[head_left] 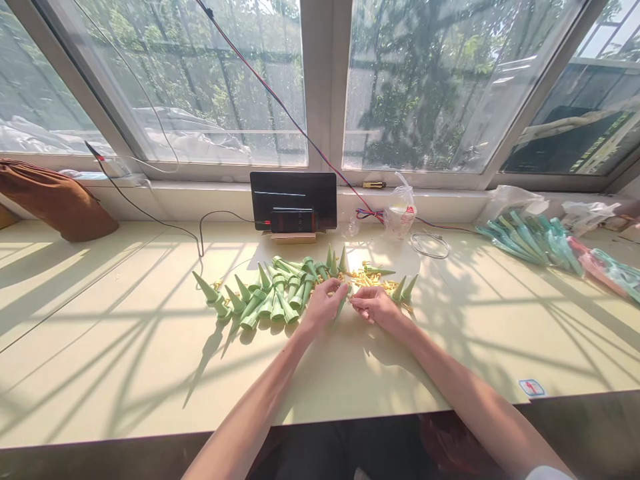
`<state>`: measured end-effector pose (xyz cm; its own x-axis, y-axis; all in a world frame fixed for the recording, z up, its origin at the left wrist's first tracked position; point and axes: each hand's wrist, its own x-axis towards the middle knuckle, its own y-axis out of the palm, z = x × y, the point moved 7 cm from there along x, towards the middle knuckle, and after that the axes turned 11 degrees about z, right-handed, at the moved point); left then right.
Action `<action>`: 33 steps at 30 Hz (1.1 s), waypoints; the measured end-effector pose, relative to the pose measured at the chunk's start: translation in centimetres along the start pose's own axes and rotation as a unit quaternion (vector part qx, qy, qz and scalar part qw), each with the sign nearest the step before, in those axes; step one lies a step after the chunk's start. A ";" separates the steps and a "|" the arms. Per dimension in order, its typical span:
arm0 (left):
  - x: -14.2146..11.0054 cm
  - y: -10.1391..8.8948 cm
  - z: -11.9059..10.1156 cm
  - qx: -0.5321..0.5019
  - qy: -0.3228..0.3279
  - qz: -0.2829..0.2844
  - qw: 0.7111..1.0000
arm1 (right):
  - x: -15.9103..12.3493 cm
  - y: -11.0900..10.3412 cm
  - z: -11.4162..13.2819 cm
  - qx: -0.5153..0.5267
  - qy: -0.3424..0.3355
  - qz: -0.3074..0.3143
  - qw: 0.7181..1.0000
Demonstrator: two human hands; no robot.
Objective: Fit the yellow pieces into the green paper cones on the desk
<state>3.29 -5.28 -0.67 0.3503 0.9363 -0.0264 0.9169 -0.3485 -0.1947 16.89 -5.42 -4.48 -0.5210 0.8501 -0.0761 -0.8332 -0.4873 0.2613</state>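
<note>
- Across the sunlit table [150,360], seen from the head camera, the person's two hands meet near the middle, just in front of a spread of green cones [277,303].
- The left hand [325,303] has its thumb and fingers closed around one green cone [341,307], whose narrow end points down.
- The right hand [376,307] is close beside it, fingertips pinched together near that cone; whether they grip a small piece is too small to tell.
- Behind the hands lie small yellow pieces [373,280], and two cones [404,291] stand upright just right of the right hand.
- Farther back, a dark tablet [294,183] leans by the windowsill, with a knotted plastic bag [400,212] and a coiled cable [430,245] to its right.
- Teal wrapped bundles [535,241] lie at far right.
</note>
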 end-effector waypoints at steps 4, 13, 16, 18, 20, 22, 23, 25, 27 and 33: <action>0.3 -0.1 0.5 -0.010 -0.006 -0.011 1.000 | 0.0 0.4 0.5 -0.015 -0.008 -0.001 1.000; 0.0 0.0 0.4 -0.080 -0.044 -0.023 0.996 | -1.2 1.6 3.7 -0.288 -0.104 -0.090 0.948; 0.0 0.0 0.5 -0.099 -0.045 -0.020 0.994 | -1.5 1.7 4.2 -0.338 -0.136 -0.105 0.925; 0.1 0.0 0.7 -0.101 -0.040 -0.017 0.994 | -1.6 1.6 4.2 -0.348 -0.136 -0.110 0.921; 0.3 0.0 0.8 -0.088 -0.032 -0.015 0.995 | -1.5 1.4 4.0 -0.339 -0.122 -0.112 0.926; 0.3 0.0 0.9 -0.070 -0.024 -0.015 0.997 | -1.3 1.3 3.5 -0.306 -0.101 -0.105 0.941; 0.4 0.0 0.9 -0.061 -0.020 -0.014 0.998 | -1.2 1.2 3.2 -0.285 -0.090 -0.098 0.949; 0.4 0.1 0.9 -0.045 -0.011 -0.011 0.999 | -0.9 1.2 2.8 -0.240 -0.073 -0.083 0.965; 0.4 0.0 0.8 -0.029 0.000 -0.012 0.999 | -0.8 1.2 2.5 -0.197 -0.061 -0.069 0.976; 0.4 -0.1 0.3 0.010 0.038 -0.023 0.999 | -0.4 1.2 1.8 -0.068 -0.039 -0.026 0.997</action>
<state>3.28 -4.81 -0.97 0.3214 0.9452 0.0580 0.9289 -0.3028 -0.2130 16.45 -5.95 -2.37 -0.4654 0.8851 -0.0098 -0.8786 -0.4605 0.1266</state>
